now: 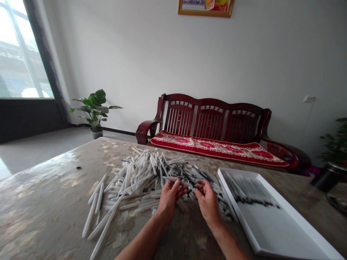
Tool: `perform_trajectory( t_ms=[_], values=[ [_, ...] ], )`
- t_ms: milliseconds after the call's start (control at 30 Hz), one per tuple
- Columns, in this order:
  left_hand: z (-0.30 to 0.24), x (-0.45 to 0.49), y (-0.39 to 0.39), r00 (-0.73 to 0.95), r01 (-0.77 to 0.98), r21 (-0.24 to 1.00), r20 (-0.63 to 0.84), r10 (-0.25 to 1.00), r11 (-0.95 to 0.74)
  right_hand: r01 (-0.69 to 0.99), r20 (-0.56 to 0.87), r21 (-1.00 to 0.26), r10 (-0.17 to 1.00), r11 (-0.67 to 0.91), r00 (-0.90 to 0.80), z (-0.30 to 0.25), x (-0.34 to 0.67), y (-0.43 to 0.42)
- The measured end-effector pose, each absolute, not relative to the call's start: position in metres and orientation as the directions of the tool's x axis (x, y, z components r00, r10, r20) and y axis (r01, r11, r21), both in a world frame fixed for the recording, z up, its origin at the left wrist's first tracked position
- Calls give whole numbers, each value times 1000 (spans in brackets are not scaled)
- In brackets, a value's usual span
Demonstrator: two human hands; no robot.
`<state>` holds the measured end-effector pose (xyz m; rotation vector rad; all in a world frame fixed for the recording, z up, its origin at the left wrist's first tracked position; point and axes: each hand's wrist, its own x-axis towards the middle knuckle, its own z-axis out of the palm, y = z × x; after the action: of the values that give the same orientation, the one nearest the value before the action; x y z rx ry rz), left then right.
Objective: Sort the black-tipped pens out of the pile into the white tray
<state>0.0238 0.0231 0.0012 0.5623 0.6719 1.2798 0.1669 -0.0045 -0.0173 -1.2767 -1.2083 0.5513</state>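
Note:
My left hand [169,200] is closed, thumb against fingers, on a slim greyish stick [173,179] that points left and up from the fingertips. My right hand [208,204] faces it just to the right, thumb and fingers pinched near the stick's other end. What lies in that pinch is too small and blurred to make out. Behind and under both hands spreads a loose pile of long whitish translucent tubes [135,173]. Dark, thin pieces [180,169] are mixed in on the pile's right side.
Right of my hands, a shallow white box [271,231] holds a row of similar sticks with black ends [252,189]. The pile rests on a patterned brown tabletop [54,202]. A black cylindrical container [326,177] stands at the right; a red wooden bench [208,119] is beyond the table.

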Motion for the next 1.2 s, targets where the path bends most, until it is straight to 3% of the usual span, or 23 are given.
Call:
perform_trajectory(
  t_ms=[367, 567, 700, 933, 1100, 1200],
  values=[
    [2, 25, 21, 159, -625, 759, -104, 982, 182, 457, 447, -844, 839, 280, 312, -15, 169, -8],
    [1, 27, 19, 142, -606, 780, -84, 986, 154, 743, 625, -571, 772, 349, 118, -13, 175, -12],
    [-1, 28, 19, 141, -591, 795, -63, 988, 135, 815, 666, -440, 746, 377, 14, -12, 174, -13],
    [-4, 25, 18, 195, -573, 807, -37, 980, 144, 705, 539, -608, 842, 365, 29, -3, 172, -19],
    [0, 26, 14, 235, -594, 785, -42, 971, 178, 411, 348, -870, 929, 271, 124, -1, 166, -21],
    [2, 27, 14, 210, -616, 764, -76, 975, 192, 335, 310, -911, 934, 238, 180, 0, 164, -22]
  ],
)
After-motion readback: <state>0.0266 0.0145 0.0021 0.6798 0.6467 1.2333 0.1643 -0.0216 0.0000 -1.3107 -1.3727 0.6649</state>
